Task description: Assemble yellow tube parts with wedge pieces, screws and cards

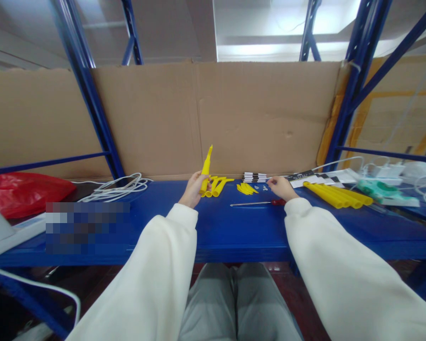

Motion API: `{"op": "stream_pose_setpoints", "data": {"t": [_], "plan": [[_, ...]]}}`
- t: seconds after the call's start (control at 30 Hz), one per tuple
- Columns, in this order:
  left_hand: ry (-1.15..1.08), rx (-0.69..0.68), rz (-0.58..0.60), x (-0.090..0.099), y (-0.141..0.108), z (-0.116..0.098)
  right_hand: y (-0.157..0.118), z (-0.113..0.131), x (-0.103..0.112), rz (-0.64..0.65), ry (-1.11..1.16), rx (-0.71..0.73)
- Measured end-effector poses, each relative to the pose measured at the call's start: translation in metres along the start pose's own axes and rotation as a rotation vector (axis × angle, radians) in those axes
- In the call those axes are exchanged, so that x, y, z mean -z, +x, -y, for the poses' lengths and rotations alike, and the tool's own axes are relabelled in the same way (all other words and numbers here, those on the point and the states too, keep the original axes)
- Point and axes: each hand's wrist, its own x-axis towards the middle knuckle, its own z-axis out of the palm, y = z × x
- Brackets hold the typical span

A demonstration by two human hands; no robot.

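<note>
My left hand (192, 190) is wrapped round a yellow tapered tube (206, 166), held upright with its narrow tip up. Behind that hand, several yellow tapered pieces (219, 186) lie on the blue table (241, 227). My right hand (281, 186) is lowered to the table with its fingers together, beside small metal parts (265, 187); whatever it may hold is too small to make out. Left of it lie small yellow pieces (246, 189) and a stack of black-and-white strips (254, 177). A screwdriver (252, 204) with a red handle lies just in front of my right hand.
Several long yellow tubes (335, 195) lie at the right, near a green and white object (381, 189) and white cables. Coiled white cable (119, 188) and a red bag (28, 192) are at the left. A cardboard panel (234, 118) and blue posts stand behind.
</note>
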Motion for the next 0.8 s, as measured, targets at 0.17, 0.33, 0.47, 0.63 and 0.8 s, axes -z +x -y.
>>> {"op": "stream_pose_setpoints", "data": {"t": [0.17, 0.33, 0.47, 0.63, 0.8], "plan": [[0.013, 0.043, -0.001, -0.003, -0.002, 0.000, 0.000, -0.001, 0.000, 0.019, 0.014, 0.008], [0.061, 0.054, 0.068, -0.003, -0.002, 0.003, -0.001, 0.003, 0.001, 0.021, 0.007, -0.014], [0.110, 0.046, 0.158, -0.001, -0.002, 0.005, -0.003, 0.005, 0.002, 0.051, 0.017, -0.037], [0.231, 0.011, 0.203, 0.000, -0.001, 0.007, -0.003, 0.004, 0.001, 0.049, 0.017, -0.042], [0.557, -0.081, 0.184, 0.001, 0.004, 0.018, -0.002, 0.001, 0.000, 0.053, 0.021, -0.046]]}}
